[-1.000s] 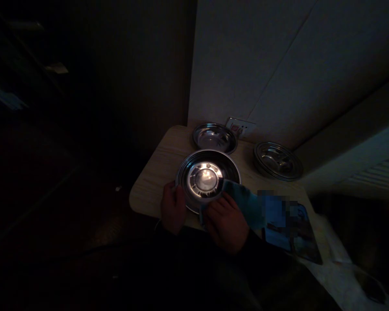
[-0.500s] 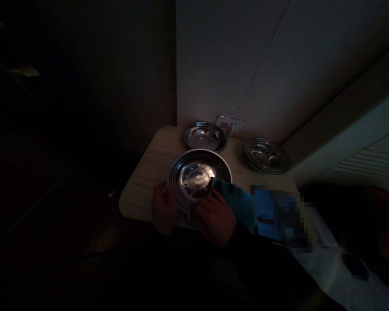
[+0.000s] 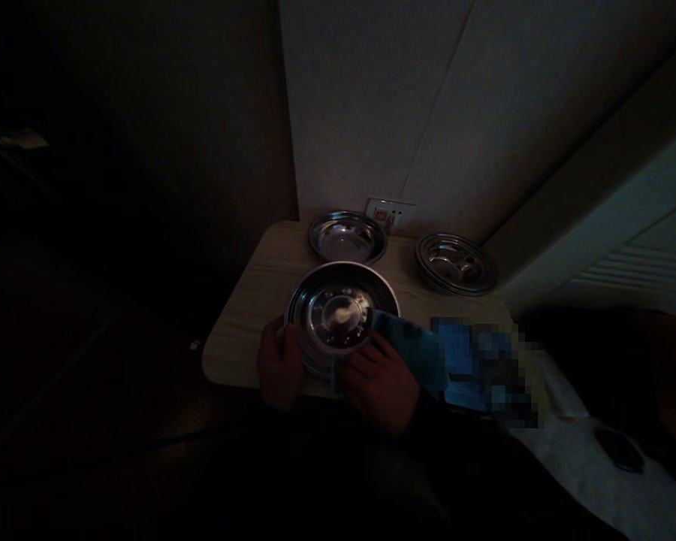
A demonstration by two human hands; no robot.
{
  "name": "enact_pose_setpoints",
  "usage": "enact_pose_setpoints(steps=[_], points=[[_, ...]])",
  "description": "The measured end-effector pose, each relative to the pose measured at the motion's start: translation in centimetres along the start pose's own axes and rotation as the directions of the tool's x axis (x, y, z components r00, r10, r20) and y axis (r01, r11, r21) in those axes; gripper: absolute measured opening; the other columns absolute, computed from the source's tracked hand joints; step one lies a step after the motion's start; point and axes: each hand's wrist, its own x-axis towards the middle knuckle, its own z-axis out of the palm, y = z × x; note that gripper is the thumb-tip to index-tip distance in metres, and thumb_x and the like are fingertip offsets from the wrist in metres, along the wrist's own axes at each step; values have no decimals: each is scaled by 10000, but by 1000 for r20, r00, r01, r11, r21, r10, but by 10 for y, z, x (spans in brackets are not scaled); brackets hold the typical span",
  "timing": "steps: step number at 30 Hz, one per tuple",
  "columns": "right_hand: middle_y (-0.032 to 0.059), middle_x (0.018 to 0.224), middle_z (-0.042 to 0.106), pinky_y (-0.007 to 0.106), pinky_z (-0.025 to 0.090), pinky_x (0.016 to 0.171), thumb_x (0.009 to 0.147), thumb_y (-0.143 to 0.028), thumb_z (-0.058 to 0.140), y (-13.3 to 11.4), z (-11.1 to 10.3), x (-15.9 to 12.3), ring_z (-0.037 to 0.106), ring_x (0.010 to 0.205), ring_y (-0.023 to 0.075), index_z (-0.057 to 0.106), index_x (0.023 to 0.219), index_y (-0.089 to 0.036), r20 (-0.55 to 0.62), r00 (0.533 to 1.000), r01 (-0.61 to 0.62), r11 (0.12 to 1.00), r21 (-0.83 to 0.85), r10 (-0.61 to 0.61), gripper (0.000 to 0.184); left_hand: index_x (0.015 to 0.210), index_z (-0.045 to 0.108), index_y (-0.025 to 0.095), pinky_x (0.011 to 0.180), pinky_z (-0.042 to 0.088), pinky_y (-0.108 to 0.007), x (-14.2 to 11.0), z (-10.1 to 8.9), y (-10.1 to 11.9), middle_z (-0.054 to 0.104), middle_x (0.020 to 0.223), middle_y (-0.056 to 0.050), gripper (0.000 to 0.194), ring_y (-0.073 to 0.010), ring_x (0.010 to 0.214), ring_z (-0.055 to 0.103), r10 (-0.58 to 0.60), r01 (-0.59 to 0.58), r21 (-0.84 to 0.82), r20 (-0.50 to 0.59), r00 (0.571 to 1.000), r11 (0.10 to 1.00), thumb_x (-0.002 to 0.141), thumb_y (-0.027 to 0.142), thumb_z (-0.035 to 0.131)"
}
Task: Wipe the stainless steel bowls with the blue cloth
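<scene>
A round, shiny steel basin is at the front of a small wooden table, its hollow side facing up. My left hand grips its rim at the near left, thumb on the inner side. At the near right of the rim is my right hand, closed on a teal cloth. Part of that cloth shows at the rim to the left of my fingers, and the rest spreads out to the right. The fingertips of my right hand are partly hidden in the dim light.
Behind the basin, a second steel dish stands by the wall socket. A stack of steel bowls is at the back right of the table. A blurred-out screen lies at the right.
The view has shifted slightly, moving the table a little left in the picture. Both hands keep their hold on the basin and cloth; the reflections inside the basin look different.
</scene>
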Motion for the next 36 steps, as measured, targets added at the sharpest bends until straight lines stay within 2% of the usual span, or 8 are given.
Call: enact_pose_setpoints(steps=[3, 5, 11, 16, 21, 27, 31, 36], points=[[14, 937, 647, 435, 246, 1013, 802, -189, 533, 13, -9, -19, 518, 906, 183, 613, 938, -224, -14, 999, 34, 999, 5, -34, 162, 996, 555, 140, 561, 470, -257, -1, 1, 3, 658, 728, -56, 371, -166, 650, 615, -13, 13, -12, -3, 1000, 1000, 787, 431, 460], [15, 942, 651, 436, 255, 1011, 796, -177, 537, 14, -7, -24, 525, 893, 182, 611, 952, -222, -36, 998, 42, 999, -3, -42, 179, 984, 567, 141, 592, 476, -260, 0, 2, 4, 666, 780, -66, 363, -170, 695, 620, -6, 6, -15, 3, 1000, 1000, 786, 427, 463], [29, 837, 656, 427, 327, 966, 804, -164, 520, 3, 14, -16, 540, 815, 179, 628, 880, -184, -133, 989, 50, 995, -89, -61, 134, 924, 580, 137, 659, 482, -265, 0, 1, 3, 667, 850, -78, 368, -173, 771, 615, 9, -9, -32, -19, 1000, 999, 793, 449, 436], [37, 849, 658, 383, 376, 936, 818, -166, 501, 0, 18, -8, 541, 825, 173, 631, 915, -173, -207, 978, 19, 1000, -24, -24, 162, 988, 566, 155, 723, 476, -269, -2, 0, -1, 658, 944, -79, 337, -172, 848, 606, 79, -79, -27, 19, 997, 997, 805, 410, 444], [39, 890, 667, 384, 377, 937, 830, -163, 485, 8, 8, -13, 554, 842, 166, 626, 956, -183, -221, 975, 11, 999, 39, -2, 191, 1050, 541, 153, 740, 480, -273, -3, -1, -3, 649, 981, -91, 341, -174, 868, 610, 74, -72, -43, 47, 996, 996, 812, 380, 451], [47, 915, 662, 462, 294, 977, 811, -168, 513, 30, -10, -27, 530, 889, 189, 622, 985, -202, -153, 987, -60, 998, -34, 54, 208, 1034, 548, 149, 712, 492, -280, -5, -1, -3, 659, 939, -92, 335, -181, 840, 620, 86, -86, -37, 20, 996, 996, 800, 375, 471], [24, 892, 657, 436, 273, 993, 801, -174, 531, 13, 1, -11, 524, 885, 180, 634, 926, -217, -94, 993, -61, 997, 45, 65, 168, 1041, 534, 138, 649, 495, -272, -6, 0, -4, 665, 878, -91, 355, -173, 767, 629, 36, -34, -61, 23, 999, 998, 799, 388, 466], [24, 834, 635, 387, 302, 971, 798, -212, 529, -22, 18, 30, 528, 867, 174, 634, 841, -208, -57, 980, -178, 972, 153, 189, 114, 993, 539, 137, 634, 494, -271, -2, -1, -3, 664, 869, -88, 311, -167, 738, 631, 23, -23, -62, 3, 1000, 998, 791, 363, 473]])
